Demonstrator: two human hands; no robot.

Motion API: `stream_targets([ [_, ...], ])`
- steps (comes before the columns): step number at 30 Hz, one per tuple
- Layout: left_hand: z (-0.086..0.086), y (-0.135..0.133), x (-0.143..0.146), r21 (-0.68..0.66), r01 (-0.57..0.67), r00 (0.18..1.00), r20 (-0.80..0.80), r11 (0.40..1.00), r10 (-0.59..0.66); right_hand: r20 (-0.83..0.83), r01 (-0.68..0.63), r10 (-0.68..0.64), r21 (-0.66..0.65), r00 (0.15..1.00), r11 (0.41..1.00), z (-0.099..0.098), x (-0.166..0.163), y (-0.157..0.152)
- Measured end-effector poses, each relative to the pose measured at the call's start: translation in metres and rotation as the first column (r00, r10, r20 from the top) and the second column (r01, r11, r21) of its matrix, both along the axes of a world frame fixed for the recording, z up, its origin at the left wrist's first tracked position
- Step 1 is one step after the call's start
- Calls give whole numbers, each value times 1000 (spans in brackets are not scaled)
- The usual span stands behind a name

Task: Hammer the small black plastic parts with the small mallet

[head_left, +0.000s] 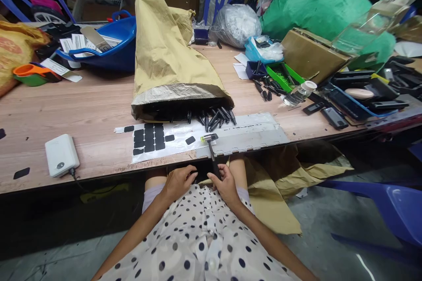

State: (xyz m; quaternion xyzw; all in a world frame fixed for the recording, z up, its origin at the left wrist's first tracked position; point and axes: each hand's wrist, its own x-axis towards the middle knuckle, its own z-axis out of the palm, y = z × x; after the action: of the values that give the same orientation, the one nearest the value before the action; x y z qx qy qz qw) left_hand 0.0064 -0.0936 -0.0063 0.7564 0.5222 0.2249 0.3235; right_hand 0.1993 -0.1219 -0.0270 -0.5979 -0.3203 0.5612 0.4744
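My right hand [226,183] is closed around the black handle of a small hammer [212,151]. Its head, yellowish at one end and dark at the other, is over the table's front edge. My left hand [180,183] is beside it above my lap, fingers curled and thumb against them; whatever they hold is hidden. In front lies a white sheet [178,151] bearing rows of black stickers [149,137], with a few loose ones at its right. Several black pen-like parts [217,117] spill from the mouth of a large tan paper sack [174,66].
A white power bank [61,155] with a cable is at left, near a blue basin [112,52]. A grey plate [250,129] lies along the front edge. At right are a clear bottle [300,93], a green tray [284,75] and a cardboard box [313,55].
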Motion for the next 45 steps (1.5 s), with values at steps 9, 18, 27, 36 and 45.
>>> stream_targets([
  [9, 38, 109, 59, 86, -362, 930, 108, 928, 352, -104, -55, 52, -25, 993, 998, 0, 6, -2],
  [18, 13, 146, 80, 120, -435, 894, -59, 892, 444, -118, -61, 56, -38, 991, 997, -4, 7, -3],
  [27, 22, 96, -4, 215, -123, 982, -115, 969, 151, 30, -67, 66, 53, 997, 996, -3, 8, -8],
  [36, 18, 77, 2, 191, -5, 993, -113, 982, 27, 188, -132, 110, 109, 976, 985, 1, 9, -8],
  [45, 15, 80, 17, 112, 23, 997, -78, 993, -14, 471, -252, 127, 214, 873, 944, 15, 24, -24],
])
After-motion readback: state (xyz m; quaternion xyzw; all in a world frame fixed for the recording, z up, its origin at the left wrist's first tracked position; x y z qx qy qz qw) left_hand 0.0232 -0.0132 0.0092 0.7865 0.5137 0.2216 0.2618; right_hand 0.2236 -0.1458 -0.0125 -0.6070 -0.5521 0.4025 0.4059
